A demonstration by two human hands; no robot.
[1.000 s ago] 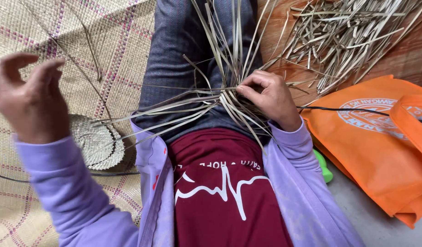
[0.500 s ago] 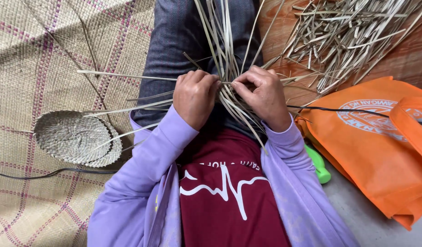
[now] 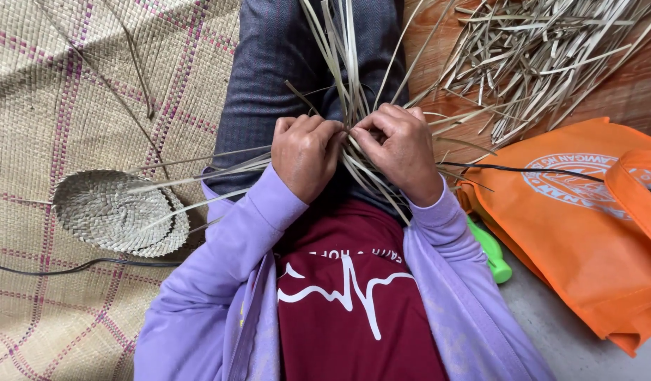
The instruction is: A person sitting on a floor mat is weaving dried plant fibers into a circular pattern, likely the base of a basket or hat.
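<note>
On my lap lies a bundle of long pale dried leaf strips (image 3: 339, 63), fanning out upward, left and right. My left hand (image 3: 306, 154) and my right hand (image 3: 398, 149) meet at the point where the strips cross, fingers pinched on them. I wear a lilac jacket, a maroon shirt and grey trousers. Some strips trail left from my left hand toward a small round woven piece (image 3: 114, 212) lying on the mat.
A woven mat (image 3: 71, 85) with pink lines covers the floor on the left. A heap of loose strips (image 3: 544, 56) lies on the wooden floor at top right. An orange cloth bag (image 3: 586, 226) and a green object (image 3: 491, 254) sit to my right. A black cord (image 3: 71, 268) crosses the mat.
One second ago my left hand was raised out to the left, apart from the strips; it has come in to the bundle and now pinches it next to my right hand.
</note>
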